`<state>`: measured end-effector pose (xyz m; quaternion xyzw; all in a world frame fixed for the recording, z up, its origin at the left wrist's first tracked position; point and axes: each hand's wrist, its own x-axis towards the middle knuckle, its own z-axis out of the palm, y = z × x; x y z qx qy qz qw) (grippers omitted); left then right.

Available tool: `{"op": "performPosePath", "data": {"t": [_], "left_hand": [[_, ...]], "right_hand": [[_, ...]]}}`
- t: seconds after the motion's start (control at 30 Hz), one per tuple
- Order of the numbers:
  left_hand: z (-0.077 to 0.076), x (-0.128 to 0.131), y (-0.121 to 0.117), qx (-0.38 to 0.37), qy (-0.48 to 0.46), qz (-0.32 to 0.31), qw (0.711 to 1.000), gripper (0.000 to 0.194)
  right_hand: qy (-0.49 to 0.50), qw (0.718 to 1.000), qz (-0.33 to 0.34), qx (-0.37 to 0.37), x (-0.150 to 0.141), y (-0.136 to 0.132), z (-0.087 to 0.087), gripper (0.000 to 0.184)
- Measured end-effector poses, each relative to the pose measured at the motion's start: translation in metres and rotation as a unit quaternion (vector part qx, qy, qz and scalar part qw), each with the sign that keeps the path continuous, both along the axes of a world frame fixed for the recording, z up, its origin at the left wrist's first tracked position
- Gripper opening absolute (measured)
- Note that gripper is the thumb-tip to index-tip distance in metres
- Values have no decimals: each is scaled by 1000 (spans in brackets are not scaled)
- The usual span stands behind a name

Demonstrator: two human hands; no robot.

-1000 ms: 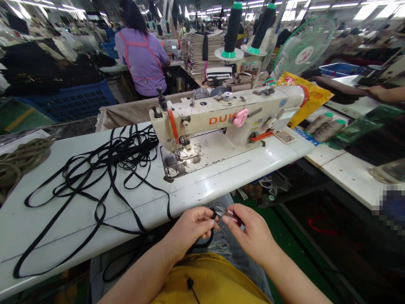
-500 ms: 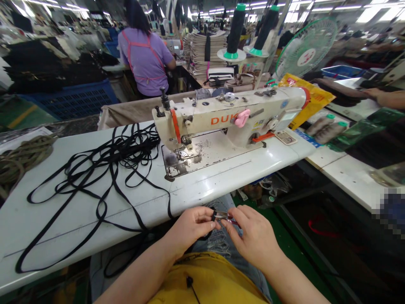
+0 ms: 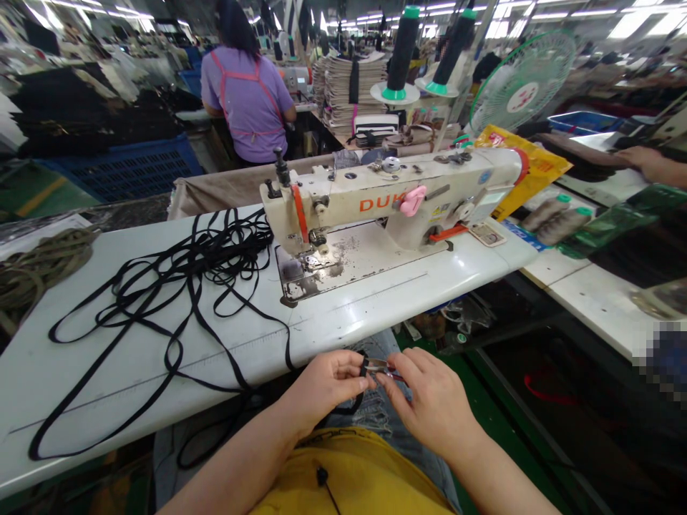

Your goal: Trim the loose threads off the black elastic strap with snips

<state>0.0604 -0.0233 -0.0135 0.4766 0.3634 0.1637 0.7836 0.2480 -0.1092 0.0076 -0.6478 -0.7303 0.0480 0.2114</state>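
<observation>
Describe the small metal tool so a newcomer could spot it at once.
Find the white sewing table, then look just below its front edge. There the right hand holds the small metal tool, pointing toward the left hand. Its silver gleam sets it apart from the black strip in that left hand.

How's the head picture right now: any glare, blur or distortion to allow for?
Head view: glare streaks the table near its front edge; same view, the metal tool in the right hand lacks fine detail; head view, the fan looks stretched toward the corner, and a pixelated patch sits far right.
</observation>
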Motion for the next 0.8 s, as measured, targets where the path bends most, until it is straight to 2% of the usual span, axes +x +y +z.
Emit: {"op": "performPosePath", "data": {"t": [0.07, 0.13, 0.2, 0.27, 0.3, 0.33, 0.4, 0.5, 0.57, 0.67, 0.8], "left_hand": [[1, 0, 0, -8, 1, 1, 1000, 33], [1, 0, 1, -10, -6, -3, 1000, 31], [1, -1, 1, -12, -14, -12, 1000, 31], [0, -2, 1, -16, -18, -23, 999, 33], [0, -2, 1, -18, -19, -26, 999, 34], [-1, -2, 1, -20, -19, -27, 999, 35], [-1, -1, 1, -21, -20, -21, 999, 35], [0, -1, 1, -17, -15, -11, 1000, 34], [0, -1, 1, -14, -8, -7, 1000, 36], [-1, -1, 1, -11, -5, -1, 1000, 38], [-2, -1, 2, -12, 1, 0, 1000, 40]], "right_hand": [[48, 999, -7, -24, 1, 1, -3, 22], [136, 987, -23, -80, 2, 4, -9, 25], [265, 952, -38, -147, 2, 7, -17, 35], [385, 902, -44, -192, 1, 9, -23, 44], [418, 884, -45, -202, 0, 10, -26, 47], [428, 879, -47, -204, 0, 10, -27, 48], [385, 901, -56, -190, 0, 9, -25, 43], [262, 952, -62, -146, 1, 6, -18, 32], [191, 973, -54, -116, 2, 5, -11, 27], [119, 989, -36, -79, 2, 3, -5, 25], [73, 996, -16, -45, 0, 2, -3, 24]]}}
